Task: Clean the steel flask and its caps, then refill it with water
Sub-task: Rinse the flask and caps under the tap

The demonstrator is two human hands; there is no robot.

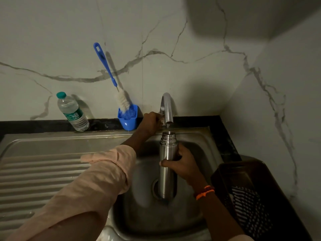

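Right hand (180,162) grips the uncapped flask (167,162) upright beneath the tap (167,108), over the sink (199,136); left hand (152,122) clasps the tap handle. Keeping the mouth centred should avoid spills.

My steel flask (166,164) stands upright at centre frame, uncapped, its threaded mouth just under the tap spout (167,108), gripped mid-body by my right hand (182,162) over the sink basin.
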